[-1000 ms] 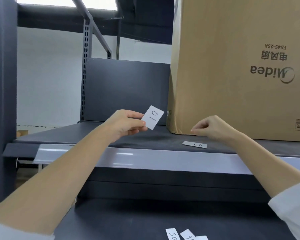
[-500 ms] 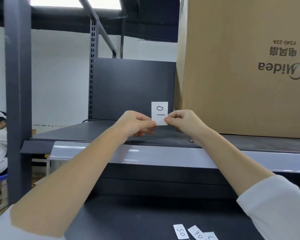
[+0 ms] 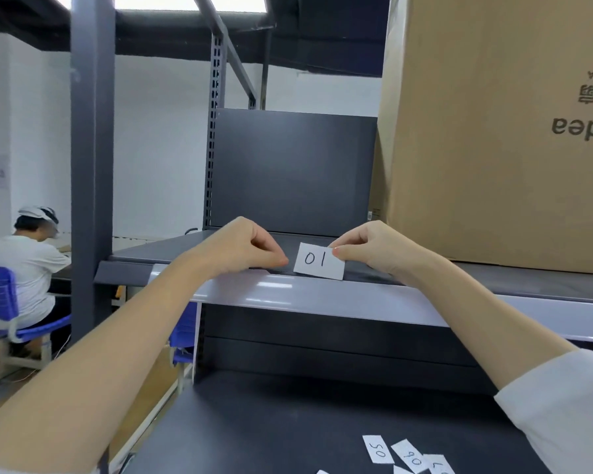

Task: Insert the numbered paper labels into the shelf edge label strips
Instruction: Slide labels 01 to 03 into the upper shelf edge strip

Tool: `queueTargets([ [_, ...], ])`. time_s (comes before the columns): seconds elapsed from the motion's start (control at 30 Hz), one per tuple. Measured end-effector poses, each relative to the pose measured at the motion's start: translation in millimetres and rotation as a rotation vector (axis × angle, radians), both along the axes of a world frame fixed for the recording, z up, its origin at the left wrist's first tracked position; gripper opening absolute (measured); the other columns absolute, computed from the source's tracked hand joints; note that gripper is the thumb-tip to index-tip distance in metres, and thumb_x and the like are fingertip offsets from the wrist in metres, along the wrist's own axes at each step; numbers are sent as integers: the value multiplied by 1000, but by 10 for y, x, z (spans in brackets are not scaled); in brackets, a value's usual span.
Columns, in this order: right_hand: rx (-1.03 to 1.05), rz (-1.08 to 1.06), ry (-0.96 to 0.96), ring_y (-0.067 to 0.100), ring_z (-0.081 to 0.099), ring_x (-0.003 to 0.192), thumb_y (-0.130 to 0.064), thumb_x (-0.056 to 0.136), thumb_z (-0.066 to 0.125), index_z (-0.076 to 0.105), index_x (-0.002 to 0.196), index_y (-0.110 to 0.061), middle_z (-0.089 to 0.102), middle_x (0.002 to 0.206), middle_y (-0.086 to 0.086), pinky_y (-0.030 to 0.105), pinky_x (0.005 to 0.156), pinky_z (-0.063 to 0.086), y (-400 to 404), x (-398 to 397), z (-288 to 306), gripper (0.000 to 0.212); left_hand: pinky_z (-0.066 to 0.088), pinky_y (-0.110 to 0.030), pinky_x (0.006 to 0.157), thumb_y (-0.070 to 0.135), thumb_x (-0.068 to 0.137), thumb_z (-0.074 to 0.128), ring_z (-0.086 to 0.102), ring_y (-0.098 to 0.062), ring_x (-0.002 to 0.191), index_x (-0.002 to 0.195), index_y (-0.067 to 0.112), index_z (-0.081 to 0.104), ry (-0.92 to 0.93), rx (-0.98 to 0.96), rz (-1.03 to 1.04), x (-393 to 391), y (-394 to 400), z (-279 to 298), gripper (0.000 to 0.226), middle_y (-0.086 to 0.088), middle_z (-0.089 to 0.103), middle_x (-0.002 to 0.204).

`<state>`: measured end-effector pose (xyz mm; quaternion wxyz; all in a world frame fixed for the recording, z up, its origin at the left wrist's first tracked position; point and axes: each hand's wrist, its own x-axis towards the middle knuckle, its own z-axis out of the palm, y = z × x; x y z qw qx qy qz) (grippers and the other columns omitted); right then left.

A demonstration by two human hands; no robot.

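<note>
Item: white rectangular paper label (image 3: 319, 261) marked "01", held at the shelf edge.
Right hand (image 3: 367, 246) pinches the label's right end between thumb and forefinger; left hand (image 3: 245, 246), fingers pressed together, sits just beside its left end, contact unclear. Label's lower edge meets the glossy pale plastic label strip (image 3: 322, 295) fronting the dark grey metal shelf (image 3: 172, 249). Brown cardboard box (image 3: 493, 131) stands right. More white numbered labels (image 3: 404, 456) lie on the lower shelf (image 3: 271, 432).
</note>
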<state>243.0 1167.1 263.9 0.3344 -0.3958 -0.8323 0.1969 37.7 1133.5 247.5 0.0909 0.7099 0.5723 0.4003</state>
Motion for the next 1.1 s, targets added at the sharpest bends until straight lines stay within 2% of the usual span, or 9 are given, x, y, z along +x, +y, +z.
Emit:
queueTargets([
  [0.1, -8, -8, -1, -9, 43, 26, -8, 91, 51, 68, 104, -1, 57, 56, -17, 3, 31, 30, -18, -21, -3, 23, 41, -2, 62, 20, 81, 66, 56, 7, 70, 83, 18, 76, 188, 128, 27, -48, -98, -130, 11, 10, 65, 82],
  [0.2, -4, -5, -16, -7, 54, 47, -11, 90, 52, 70, 102, -4, 63, 77, -10, 4, 42, 36, -12, -49, -21, 22, 39, -5, 66, 21, 85, 61, 54, 7, 76, 90, 21, 75, 290, 230, 31, -91, -203, -247, 15, 19, 57, 83],
  [0.27, 4, -19, -27, 1, 55, 65, -13, 90, 53, 71, 102, -8, 65, 89, -6, 8, 52, 37, 9, -60, -33, 22, 43, -11, 77, 18, 87, 59, 54, 2, 82, 97, 21, 73, 318, 248, 23, -104, -252, -290, 18, 15, 57, 86],
  [0.37, 6, -27, -29, 1, 50, 55, -15, 90, 53, 71, 100, -10, 66, 87, -4, 3, 45, 35, 10, -76, -38, 22, 47, -27, 86, 16, 87, 58, 55, -10, 92, 99, 21, 73, 343, 272, 39, -95, -285, -310, 19, 11, 57, 90],
  [0.67, 59, -13, -19, 15, 58, 88, -13, 89, 55, 71, 101, -8, 65, 90, -7, 11, 69, 43, -65, -113, 0, 21, 37, -9, 62, 14, 83, 60, 50, 0, 70, 74, 21, 63, 320, 284, 84, 4, -301, -262, 12, 6, 61, 81],
  [0.8, 111, -6, -51, 36, 58, 93, -11, 88, 56, 72, 98, -8, 71, 103, 10, 36, 86, 49, -117, -158, 8, 19, 39, -19, 68, 15, 84, 61, 53, -12, 74, 82, 14, 69, 323, 270, 118, 21, -314, -255, 8, 5, 62, 81],
  [0.9, 127, 13, -83, 30, 51, 78, -10, 87, 56, 73, 96, -7, 71, 103, 16, 35, 78, 46, -128, -211, -10, 19, 43, -23, 72, 13, 83, 62, 57, -15, 76, 83, 12, 71, 298, 267, 124, 28, -338, -247, 9, 5, 63, 77],
  [1.0, 117, 14, -103, 21, 47, 74, -10, 86, 56, 74, 93, -7, 71, 99, 20, 37, 70, 45, -113, -260, -51, 19, 44, -15, 67, 10, 81, 63, 59, -12, 71, 81, 12, 72, 285, 263, 126, 4, -347, -233, 9, 5, 64, 76],
  [1.1, 87, 46, -92, 16, 41, 63, -9, 84, 57, 74, 88, -7, 67, 75, 16, 25, 57, 37, -93, -305, -106, 18, 40, -8, 65, 9, 80, 63, 57, -10, 69, 82, 11, 73, 287, 253, 134, -37, -338, -216, 10, 3, 65, 77],
])
